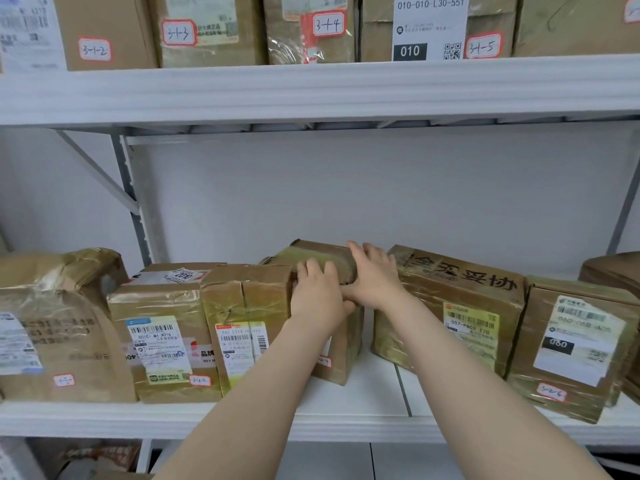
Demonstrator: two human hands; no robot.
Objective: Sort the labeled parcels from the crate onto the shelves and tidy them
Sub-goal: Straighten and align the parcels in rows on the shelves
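1. Both my hands are clamped on one parcel [341, 344] in the middle of the frame; my left hand [317, 296] curls its fingers over the top front edge, and my right hand [372, 278] lies over the top right corner with the thumb reaching across the front.
2. I hold it high and from both sides because, I judge, that lets me square it up in the row; it stands on the middle shelf [363, 403], turned a little askew.
3. It sits between a taped box [242, 299] touching it on the left and a box with large black characters [460, 292] just beside it on the right; a narrow gap shows on that side.
4. The parcel is brown cardboard, wrapped in glossy yellowish tape, its corners softened and creased; a small red-bordered tag [323, 362] shows low on its front, partly hidden by my forearm.
5. Similar tags mark its neighbours and the boxes on the shelf at the top of the frame; the crate is out of view.
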